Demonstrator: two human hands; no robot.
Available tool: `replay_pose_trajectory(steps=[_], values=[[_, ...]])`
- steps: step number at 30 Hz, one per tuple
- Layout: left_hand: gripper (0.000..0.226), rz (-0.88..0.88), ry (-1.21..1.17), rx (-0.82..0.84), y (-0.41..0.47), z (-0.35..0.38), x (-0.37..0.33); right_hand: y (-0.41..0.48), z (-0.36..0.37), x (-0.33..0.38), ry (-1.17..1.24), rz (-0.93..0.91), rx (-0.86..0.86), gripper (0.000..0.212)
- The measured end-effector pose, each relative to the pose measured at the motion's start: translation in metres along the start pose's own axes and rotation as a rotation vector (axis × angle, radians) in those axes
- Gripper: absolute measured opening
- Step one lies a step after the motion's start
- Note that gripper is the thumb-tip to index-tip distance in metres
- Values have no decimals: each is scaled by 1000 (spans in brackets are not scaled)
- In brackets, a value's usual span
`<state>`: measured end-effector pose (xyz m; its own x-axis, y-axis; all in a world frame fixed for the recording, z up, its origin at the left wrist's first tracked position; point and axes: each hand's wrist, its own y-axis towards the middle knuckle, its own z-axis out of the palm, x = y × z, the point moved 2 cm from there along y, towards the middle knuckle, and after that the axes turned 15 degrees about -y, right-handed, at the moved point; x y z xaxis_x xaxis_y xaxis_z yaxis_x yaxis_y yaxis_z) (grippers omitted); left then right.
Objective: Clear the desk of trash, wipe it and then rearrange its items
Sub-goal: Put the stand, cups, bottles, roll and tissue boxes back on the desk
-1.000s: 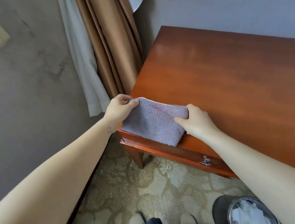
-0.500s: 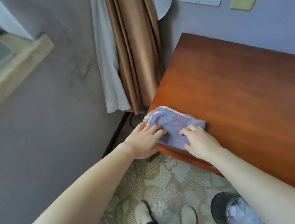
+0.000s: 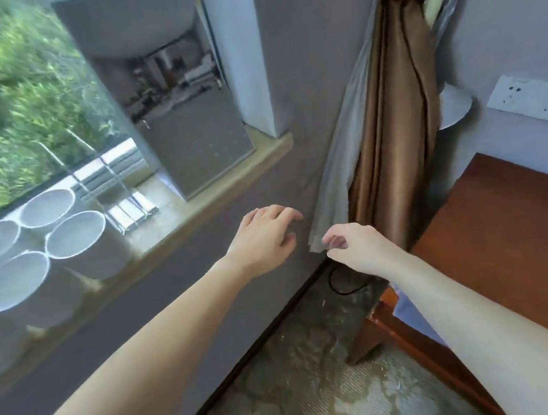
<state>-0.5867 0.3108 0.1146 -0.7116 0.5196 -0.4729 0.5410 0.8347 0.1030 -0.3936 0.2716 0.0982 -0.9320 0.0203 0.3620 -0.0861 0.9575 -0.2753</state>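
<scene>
Well apart: cloth (image 3: 403, 312) and fingers (image 3: 338, 230).

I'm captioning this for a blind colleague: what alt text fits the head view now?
The left hand and right hand, fingers loose and holding nothing, reach toward a windowsill where white cups stand. A brown curtain hangs just right of them, with the wooden desk at the far right.

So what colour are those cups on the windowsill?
White, plain with no pattern. The cups on the windowsill show at the left of the head view.
</scene>
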Motion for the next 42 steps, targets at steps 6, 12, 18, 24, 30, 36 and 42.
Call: replay_pose_trajectory(steps=[6,12,18,24,30,36,42], values=[[37,-149,-146,-342,-37,-77,42,45,-26,95,162,-178,-65,31],[45,-345,-320,-702,-30,-112,70,105,-69,126,324,-150,-154,56],[61,-627,-460,-858,-5,-108,87,161,-102,125,354,-98,-112,76],[46,-801,-670,-829,6,-102,104,192,-100,128,379,-128,39,82],[31,-841,-716,-816,8,-98,112,204,-93,127,376,-149,13,74],[9,-835,-624,-796,-3,-95,109,195,-87,112,400,-183,-14,21],[10,-716,-597,-766,-18,-86,99,156,-82,91,448,-224,-109,12]])
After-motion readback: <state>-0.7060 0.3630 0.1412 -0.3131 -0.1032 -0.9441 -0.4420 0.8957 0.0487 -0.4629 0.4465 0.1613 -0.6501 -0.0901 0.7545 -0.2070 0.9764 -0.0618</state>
